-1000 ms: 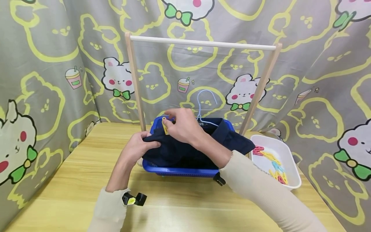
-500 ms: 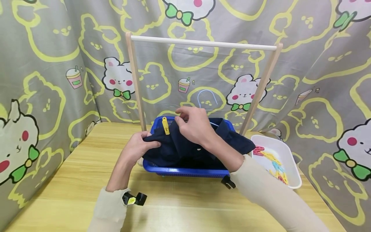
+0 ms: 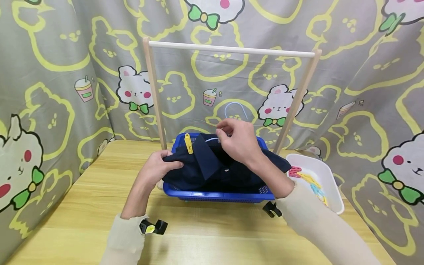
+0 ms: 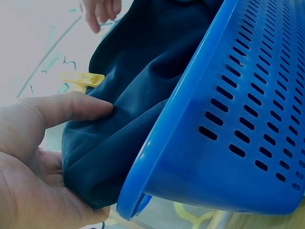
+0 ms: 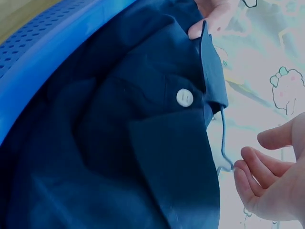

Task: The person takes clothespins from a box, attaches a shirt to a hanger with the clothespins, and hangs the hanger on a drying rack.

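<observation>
A dark navy shirt [image 3: 190,173] with a collar and a white button [image 5: 185,98] lies in a blue basket [image 3: 212,195]. At its left shoulder, my left hand [image 3: 158,167] holds the cloth between thumb and fingers. A yellow clothespin [image 3: 188,143] is clipped on the shirt beside that hand. The light blue wire of a hanger [image 5: 223,133] comes out at the collar. My right hand [image 3: 241,141] is over the collar near the hanger's neck; in the right wrist view its fingers are loosely bent, the thumb apart, nothing gripped.
A white tub [image 3: 335,184] on the right contains several pink, yellow and blue clothespins [image 3: 316,189]. Behind the basket rises a wooden rack with a white bar [image 3: 232,48]. A patterned curtain surrounds the wooden table [image 3: 198,235].
My right hand has left the yellow clothespin and moved right across the collar to the hanger's neck. The clothespin stays on the shirt. My left hand keeps its hold.
</observation>
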Available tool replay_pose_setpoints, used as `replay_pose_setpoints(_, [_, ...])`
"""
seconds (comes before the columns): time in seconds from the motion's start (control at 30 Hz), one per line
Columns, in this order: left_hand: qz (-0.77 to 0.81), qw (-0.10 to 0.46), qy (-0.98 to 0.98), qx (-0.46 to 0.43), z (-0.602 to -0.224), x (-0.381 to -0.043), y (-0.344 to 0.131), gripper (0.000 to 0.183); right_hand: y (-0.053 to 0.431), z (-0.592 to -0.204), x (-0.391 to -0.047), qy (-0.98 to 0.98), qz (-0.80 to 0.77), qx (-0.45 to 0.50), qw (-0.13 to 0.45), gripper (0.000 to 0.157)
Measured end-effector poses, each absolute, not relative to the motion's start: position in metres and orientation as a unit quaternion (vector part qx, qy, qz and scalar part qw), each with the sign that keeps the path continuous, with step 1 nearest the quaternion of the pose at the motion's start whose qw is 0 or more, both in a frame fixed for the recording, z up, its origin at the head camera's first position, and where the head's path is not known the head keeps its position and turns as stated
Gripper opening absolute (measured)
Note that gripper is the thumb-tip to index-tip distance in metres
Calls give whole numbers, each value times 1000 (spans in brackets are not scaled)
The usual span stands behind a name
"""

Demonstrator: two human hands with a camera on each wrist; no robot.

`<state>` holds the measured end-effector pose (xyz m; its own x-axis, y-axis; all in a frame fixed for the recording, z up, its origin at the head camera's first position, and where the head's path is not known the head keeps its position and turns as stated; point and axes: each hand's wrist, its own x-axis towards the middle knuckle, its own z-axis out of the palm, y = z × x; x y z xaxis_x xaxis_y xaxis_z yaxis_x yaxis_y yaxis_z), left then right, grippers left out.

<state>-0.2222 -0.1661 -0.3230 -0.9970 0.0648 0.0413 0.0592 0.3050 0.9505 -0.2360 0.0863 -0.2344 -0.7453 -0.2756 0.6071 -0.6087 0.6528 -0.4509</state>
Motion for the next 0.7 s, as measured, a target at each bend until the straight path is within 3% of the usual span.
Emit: replay_pose_setpoints(0.7, [585, -1, 810, 43, -321, -221, -167, 28, 138, -236, -244, -883, 304, 196, 301, 12])
